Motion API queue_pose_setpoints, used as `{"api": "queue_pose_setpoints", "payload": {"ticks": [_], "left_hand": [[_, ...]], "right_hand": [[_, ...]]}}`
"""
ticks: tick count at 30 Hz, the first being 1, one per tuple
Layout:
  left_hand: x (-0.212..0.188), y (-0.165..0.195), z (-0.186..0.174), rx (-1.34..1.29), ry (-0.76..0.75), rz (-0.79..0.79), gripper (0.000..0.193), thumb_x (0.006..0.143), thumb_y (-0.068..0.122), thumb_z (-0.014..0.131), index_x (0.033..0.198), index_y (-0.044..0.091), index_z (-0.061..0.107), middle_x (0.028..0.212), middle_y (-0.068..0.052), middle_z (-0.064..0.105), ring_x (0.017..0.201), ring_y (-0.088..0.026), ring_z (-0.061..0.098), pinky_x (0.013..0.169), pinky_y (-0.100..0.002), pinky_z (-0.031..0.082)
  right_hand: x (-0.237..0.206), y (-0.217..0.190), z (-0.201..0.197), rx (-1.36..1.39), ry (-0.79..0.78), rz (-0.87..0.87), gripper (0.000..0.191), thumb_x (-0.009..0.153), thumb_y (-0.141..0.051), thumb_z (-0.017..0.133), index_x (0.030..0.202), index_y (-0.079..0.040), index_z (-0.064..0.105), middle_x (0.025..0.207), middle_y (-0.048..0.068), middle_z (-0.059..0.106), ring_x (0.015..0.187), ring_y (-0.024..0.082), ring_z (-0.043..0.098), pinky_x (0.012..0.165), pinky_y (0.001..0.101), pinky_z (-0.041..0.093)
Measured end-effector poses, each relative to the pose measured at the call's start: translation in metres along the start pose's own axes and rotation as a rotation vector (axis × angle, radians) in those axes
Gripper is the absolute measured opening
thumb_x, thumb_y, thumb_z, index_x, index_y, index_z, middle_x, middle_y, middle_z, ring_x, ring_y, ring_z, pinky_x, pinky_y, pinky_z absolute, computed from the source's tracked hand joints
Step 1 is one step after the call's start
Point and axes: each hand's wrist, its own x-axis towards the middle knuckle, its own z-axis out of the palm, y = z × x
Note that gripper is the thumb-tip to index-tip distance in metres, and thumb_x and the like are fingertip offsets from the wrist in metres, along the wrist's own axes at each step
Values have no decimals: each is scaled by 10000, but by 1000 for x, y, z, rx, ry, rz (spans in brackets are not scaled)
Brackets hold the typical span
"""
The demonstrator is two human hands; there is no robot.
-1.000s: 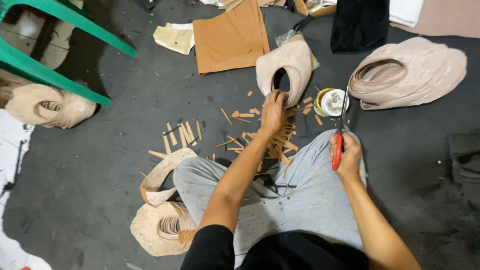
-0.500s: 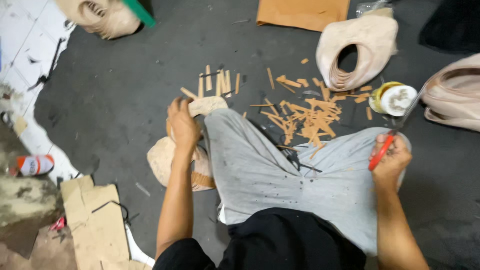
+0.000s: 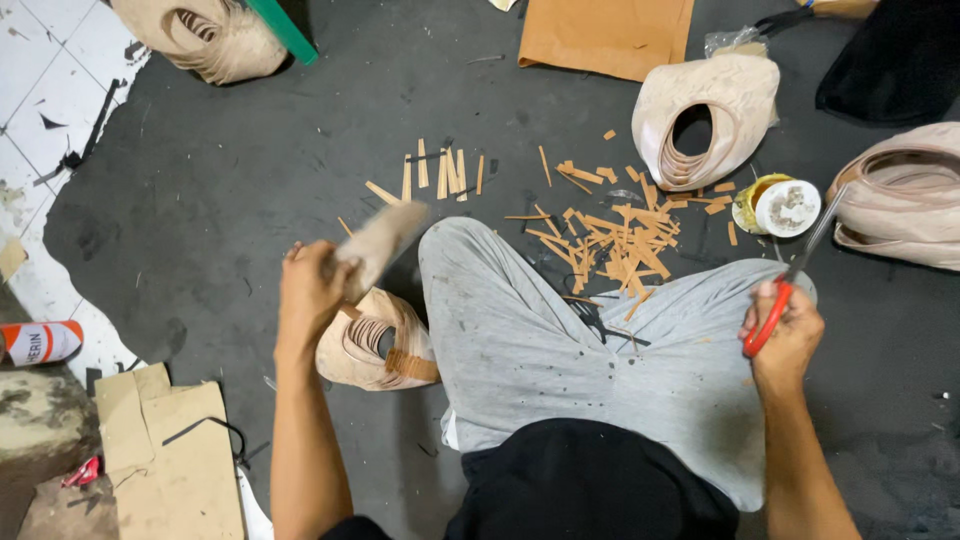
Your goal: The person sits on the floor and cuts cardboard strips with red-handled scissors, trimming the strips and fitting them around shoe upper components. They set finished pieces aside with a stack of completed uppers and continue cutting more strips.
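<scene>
My left hand (image 3: 308,290) grips a beige cut piece (image 3: 380,238), blurred by motion, lifted just above a stack of the same beige shaped pieces (image 3: 375,345) beside my left knee. My right hand (image 3: 785,335) is closed on red-handled scissors (image 3: 790,272), blades pointing up and away, over my right knee. I sit cross-legged in grey trousers (image 3: 560,340). Several tan offcut strips (image 3: 610,230) lie scattered on the dark floor in front of my legs.
A small open glue tin (image 3: 778,205) stands past the scissors. Other beige stacks lie at the far right (image 3: 900,195), centre right (image 3: 705,115) and top left (image 3: 205,35). Brown board (image 3: 605,35) lies at the back, cardboard scraps (image 3: 165,450) and a can (image 3: 40,342) at left.
My view swung left. My left hand left the offcut pile, went to the stack by my knee and has lifted a beige piece off it. The right hand kept hold of the scissors.
</scene>
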Motion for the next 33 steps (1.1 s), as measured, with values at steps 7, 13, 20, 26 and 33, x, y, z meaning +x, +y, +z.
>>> {"api": "queue_pose_setpoints", "payload": {"ticks": [7, 13, 20, 26, 33], "left_hand": [[1, 103, -43, -1567, 299, -210, 290, 1070, 184, 604, 1299, 7, 600, 1110, -49, 660, 906, -132, 519, 824, -332, 392], [5, 209, 1, -2060, 65, -148, 322, 1072, 244, 571, 1247, -24, 596, 1193, -133, 707, 1102, -235, 697, 1023, -417, 555], [-17, 269, 29, -2181, -140, -131, 259, 1069, 83, 660, 1289, -32, 586, 1156, -82, 692, 1079, -177, 683, 1001, -373, 556], [-28, 289, 26, -2037, -98, -179, 650, 857, -76, 692, 1419, 20, 380, 1235, -66, 685, 1116, -154, 699, 1005, -335, 554], [-34, 295, 24, -2017, -132, -118, 893, 912, -105, 682, 1622, 50, 163, 1272, -175, 666, 1124, -204, 684, 991, -335, 552]], "right_hand": [[-27, -53, 32, -107, -388, 37, 189, 990, -203, 653, 1010, -16, 634, 698, 3, 552, 586, 82, 483, 523, 260, 419], [-49, -136, 46, -835, -371, -414, 479, 736, -353, 855, 1051, -51, 659, 660, 103, 628, 583, 273, 632, 571, 387, 473], [-52, -191, 24, -964, -242, -718, 586, 612, -480, 861, 979, -69, 661, 816, 100, 660, 750, 323, 649, 666, 424, 495], [-47, -196, 17, -993, -264, -668, 596, 590, -500, 872, 935, -62, 662, 776, 94, 642, 732, 317, 643, 666, 416, 492], [-49, -203, 26, -1002, -216, -776, 648, 602, -578, 855, 957, -64, 682, 782, 70, 646, 701, 259, 623, 640, 382, 438]]}}
